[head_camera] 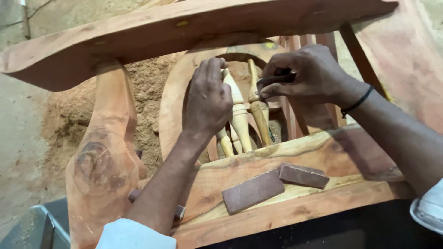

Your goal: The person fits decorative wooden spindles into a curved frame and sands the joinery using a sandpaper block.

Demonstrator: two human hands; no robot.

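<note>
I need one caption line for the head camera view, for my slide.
Left hand steadies a pale turned spindle while right hand works on the neighbouring spindle inside a reddish wooden frame.

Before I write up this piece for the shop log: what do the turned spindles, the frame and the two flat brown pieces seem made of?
Turned spindles: pale bare wood, smooth, unvarnished by the look. Frame: reddish wood with visible grain and a knot, matte, apparently unfinished. Flat brown pieces: dull and grainy, possibly sandpaper or abrasive blocks; hard to tell.

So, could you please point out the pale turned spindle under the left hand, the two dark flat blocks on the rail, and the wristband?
Pale turned spindle (239,115): head view, its wide middle.
Dark flat blocks (253,191): head view, larger block's top face.
Wristband (357,102): head view, band on right wrist.
</note>
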